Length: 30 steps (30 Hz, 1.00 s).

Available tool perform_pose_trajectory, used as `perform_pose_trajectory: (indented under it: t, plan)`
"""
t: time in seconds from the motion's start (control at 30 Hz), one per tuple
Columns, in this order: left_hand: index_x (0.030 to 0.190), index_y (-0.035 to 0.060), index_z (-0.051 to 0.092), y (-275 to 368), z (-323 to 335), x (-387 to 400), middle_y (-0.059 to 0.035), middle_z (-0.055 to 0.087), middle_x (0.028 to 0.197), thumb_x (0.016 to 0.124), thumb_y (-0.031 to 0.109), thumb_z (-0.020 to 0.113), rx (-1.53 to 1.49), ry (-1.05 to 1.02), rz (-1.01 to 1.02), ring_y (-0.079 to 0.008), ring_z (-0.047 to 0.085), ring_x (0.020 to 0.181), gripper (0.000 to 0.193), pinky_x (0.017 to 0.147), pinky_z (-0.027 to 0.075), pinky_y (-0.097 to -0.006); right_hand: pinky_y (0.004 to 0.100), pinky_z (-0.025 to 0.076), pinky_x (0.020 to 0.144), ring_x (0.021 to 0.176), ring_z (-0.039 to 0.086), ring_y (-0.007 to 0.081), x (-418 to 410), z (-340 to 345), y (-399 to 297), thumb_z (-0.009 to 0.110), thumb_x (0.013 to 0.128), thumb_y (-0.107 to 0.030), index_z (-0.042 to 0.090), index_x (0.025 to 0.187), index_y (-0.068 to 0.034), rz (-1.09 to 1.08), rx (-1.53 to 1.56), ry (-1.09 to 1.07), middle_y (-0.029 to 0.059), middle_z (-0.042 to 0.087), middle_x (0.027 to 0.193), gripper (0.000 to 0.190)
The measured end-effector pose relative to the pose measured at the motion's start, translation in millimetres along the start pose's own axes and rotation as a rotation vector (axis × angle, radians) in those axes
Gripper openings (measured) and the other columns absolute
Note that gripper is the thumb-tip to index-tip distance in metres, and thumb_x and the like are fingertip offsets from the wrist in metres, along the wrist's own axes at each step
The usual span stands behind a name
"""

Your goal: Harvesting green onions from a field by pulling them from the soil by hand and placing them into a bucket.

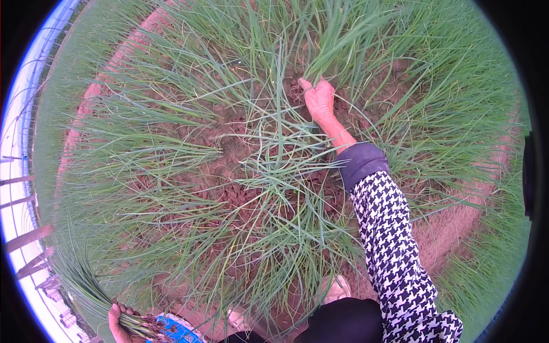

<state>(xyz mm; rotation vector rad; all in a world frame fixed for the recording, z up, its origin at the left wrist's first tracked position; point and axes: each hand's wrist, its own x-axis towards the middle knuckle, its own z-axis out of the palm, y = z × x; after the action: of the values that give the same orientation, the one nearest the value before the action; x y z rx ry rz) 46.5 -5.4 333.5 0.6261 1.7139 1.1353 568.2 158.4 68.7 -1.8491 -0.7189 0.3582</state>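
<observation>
My right hand (319,100) reaches into the far middle of the bed, its fingers closed around the base of a clump of green onion plants (343,47). The leaves of that clump lean away to the upper right. At the lower left edge, my left hand (120,323) grips a bunch of pulled green onions (92,287). Its brown, soil-covered roots (152,326) point to the right and the leaves fan out to the upper left. Part of the left hand is cut off by the picture's bottom edge.
Green onion rows (171,150) spread over brown soil (236,188). Loose leaves (279,171) lie across the middle. Bare soil paths run at the left (81,109) and right (459,218). Below the roots is a blue printed object (182,330). My light shoes (336,288) stand at the near edge.
</observation>
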Motion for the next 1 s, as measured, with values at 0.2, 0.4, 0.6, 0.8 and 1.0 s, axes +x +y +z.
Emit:
perform_pose_trajectory:
  t: [0.2,0.4,0.6,0.8,1.0]
  plan:
    - [0.088,0.0087,0.049,-1,14,14,0.0007,0.050,0.071,0.085,0.018,0.056,-0.010,-0.055,-0.017,-0.0112,0.053,0.063,0.013,0.055,0.045,-0.0238,0.0394,0.045,0.070,0.077,0.061,0.0311,-2,-5,33,0.057,0.078,-0.024,0.061,0.097,-0.007,-0.048,0.002,-0.143,0.0196,0.062,0.079,0.026]
    - [0.087,0.0087,0.049,-5,8,-4,0.0007,0.049,0.070,0.085,0.019,0.056,0.028,-0.015,0.028,-0.0109,0.052,0.062,0.013,0.055,0.045,-0.0237,0.0438,0.046,0.073,0.081,0.059,0.0384,9,13,-18,0.057,0.073,-0.032,0.062,0.090,-0.003,0.060,-0.227,-0.314,0.0230,0.061,0.082,0.034]
    - [0.087,0.0062,0.052,11,-23,-16,-0.0075,0.057,0.078,0.088,0.023,0.050,-0.034,0.061,-0.222,-0.0234,0.057,0.072,0.017,0.069,0.051,-0.0444,0.0455,0.046,0.074,0.084,0.058,0.0390,31,42,-10,0.058,0.074,-0.028,0.060,0.086,-0.002,-0.063,-0.426,-0.251,0.0223,0.061,0.085,0.029]
    - [0.088,0.0057,0.051,12,-36,-24,-0.0075,0.055,0.079,0.087,0.020,0.051,0.004,0.152,-0.186,-0.0208,0.055,0.075,0.014,0.068,0.050,-0.0400,0.0447,0.046,0.076,0.088,0.058,0.0381,29,69,-22,0.059,0.073,-0.023,0.061,0.089,-0.003,0.029,-0.518,-0.180,0.0209,0.062,0.090,0.025]
    - [0.086,0.0051,0.049,15,-20,-39,-0.0056,0.051,0.077,0.087,0.016,0.052,-0.029,0.172,-0.158,-0.0175,0.050,0.075,0.011,0.071,0.044,-0.0312,0.0436,0.046,0.075,0.085,0.059,0.0379,27,68,-6,0.060,0.073,-0.022,0.062,0.093,-0.005,-0.083,-0.448,-0.151,0.0215,0.062,0.086,0.026]
